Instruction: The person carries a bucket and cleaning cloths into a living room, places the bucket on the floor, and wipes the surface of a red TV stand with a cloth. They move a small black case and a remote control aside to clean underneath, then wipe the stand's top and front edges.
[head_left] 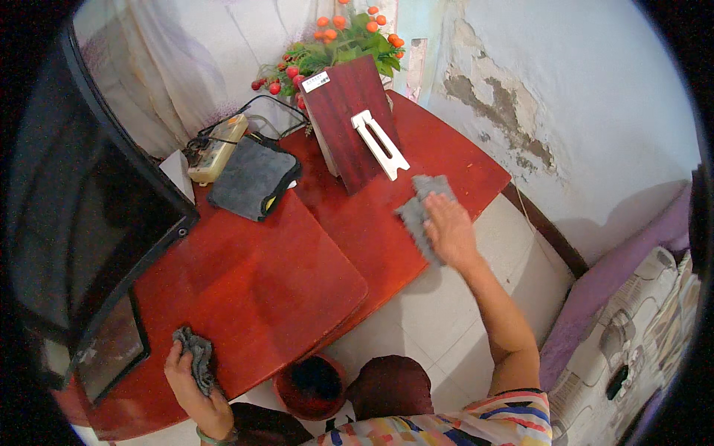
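My right hand (450, 229) lies palm down on a light grey cloth (415, 214). That cloth is spread on the red wooden table (468, 150) near its right end, partly hanging over the front edge. Beside it, a dark red wood-grain photo frame (348, 122) stands with its back and white prop leg (382, 148) towards me. My left hand (192, 384) grips a bunched dark grey cloth (196, 357) above the table's near left part. A bracelet circles the left wrist.
A black-framed television (95, 195) takes up the left side. A folded grey cloth (254, 175) rests by a power strip (220, 148) with cables. Artificial fruit foliage (346, 44) stands behind the frame. A red bucket (309, 387) is below the table edge; a bed (613, 345) is at right.
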Demonstrator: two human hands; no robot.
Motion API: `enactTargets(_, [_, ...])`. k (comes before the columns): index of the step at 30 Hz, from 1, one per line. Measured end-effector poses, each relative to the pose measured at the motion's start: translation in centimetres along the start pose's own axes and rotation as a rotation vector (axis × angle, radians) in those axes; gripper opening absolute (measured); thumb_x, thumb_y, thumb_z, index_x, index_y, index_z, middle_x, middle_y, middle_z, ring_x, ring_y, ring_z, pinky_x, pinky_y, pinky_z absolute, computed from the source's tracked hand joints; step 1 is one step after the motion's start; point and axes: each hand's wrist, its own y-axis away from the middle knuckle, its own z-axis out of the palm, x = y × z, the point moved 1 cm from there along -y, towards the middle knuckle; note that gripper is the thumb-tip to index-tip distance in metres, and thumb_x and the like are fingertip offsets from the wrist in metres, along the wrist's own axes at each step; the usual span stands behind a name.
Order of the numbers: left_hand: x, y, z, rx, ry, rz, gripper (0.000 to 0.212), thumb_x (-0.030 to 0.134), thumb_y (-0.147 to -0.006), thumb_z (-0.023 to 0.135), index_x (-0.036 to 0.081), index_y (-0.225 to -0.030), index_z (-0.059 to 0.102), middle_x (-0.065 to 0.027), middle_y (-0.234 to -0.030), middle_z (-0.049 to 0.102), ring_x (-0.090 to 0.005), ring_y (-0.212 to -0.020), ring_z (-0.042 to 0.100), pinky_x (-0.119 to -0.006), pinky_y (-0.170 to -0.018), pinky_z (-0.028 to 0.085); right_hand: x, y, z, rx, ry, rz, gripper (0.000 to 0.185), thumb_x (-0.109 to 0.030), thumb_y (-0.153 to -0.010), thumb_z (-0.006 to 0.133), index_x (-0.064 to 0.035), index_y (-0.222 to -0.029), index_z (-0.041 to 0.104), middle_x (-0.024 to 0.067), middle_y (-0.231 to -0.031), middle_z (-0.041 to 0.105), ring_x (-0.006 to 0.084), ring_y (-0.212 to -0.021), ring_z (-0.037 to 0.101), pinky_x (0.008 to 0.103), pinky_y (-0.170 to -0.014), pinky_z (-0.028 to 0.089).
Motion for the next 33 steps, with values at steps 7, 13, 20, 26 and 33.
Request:
enactTargets(7, [-0.2,0.1,0.0,-0.056,0.000,0.007,0.043,0.006,-0.085,0.041,-0.002,-0.126,0.047,-0.0231,-0.136,0.044,-0.0396,-0.125,0.044,-0.045,-0.107,0.033,-8.2,-1.8,-0.7,-0.167,-0.279,-0.442,0.050,-0.027,-0.092,0.052,-0.0002,-0.135,0.047,0.0150,-0.142,0.045,0.0301,-0.134,0.039,0.0416,-0.113,0.028])
enactTargets(13, [-0.4,0.2,0.1,-0.042,-0.004,-0.041,0.044,-0.004,-0.078,0.041,-0.004,-0.122,0.048,-0.0230,-0.134,0.046,-0.0396,-0.123,0.045,-0.044,-0.107,0.034,-11.2,-8.5,5.4,-0.082,-0.393,-0.648,0.049,-0.024,-0.091,0.051,0.0019,-0.132,0.048,0.0169,-0.139,0.047,0.0311,-0.131,0.041,0.0414,-0.113,0.028])
enactTargets(20, [0.5,-0.2,0.5,-0.060,-0.044,-0.070,0.039,0.000,-0.084,0.041,-0.004,-0.121,0.050,-0.0219,-0.131,0.048,-0.0376,-0.124,0.045,-0.044,-0.107,0.034,-15.0,-15.0,13.6,0.026,-0.360,-0.441,0.047,-0.015,-0.086,0.051,0.0035,-0.129,0.049,0.0204,-0.131,0.051,0.0350,-0.128,0.044,0.0415,-0.110,0.031])
enactTargets(26, [0.7,-0.5,0.2,-0.050,-0.077,0.005,0.036,0.009,-0.087,0.041,-0.006,-0.119,0.048,-0.0249,-0.130,0.047,-0.0409,-0.122,0.046,-0.046,-0.104,0.036,-16.8,-20.2,18.8,0.370,-0.567,-0.311,0.048,-0.018,-0.086,0.051,0.0018,-0.129,0.049,0.0201,-0.132,0.051,0.0347,-0.131,0.039,0.0398,-0.109,0.032])
enactTargets(33, [-2.2,-0.3,1.6,-0.109,0.207,0.101,0.044,0.022,-0.102,0.038,-0.010,-0.133,0.038,-0.0236,-0.145,0.034,-0.0366,-0.124,0.049,-0.041,-0.100,0.045,-16.0,-27.0,24.7,0.297,-0.194,-0.053,0.046,-0.034,-0.086,0.049,-0.0046,-0.121,0.054,0.0155,-0.122,0.050,0.0307,-0.124,0.041,0.0454,-0.107,0.029])
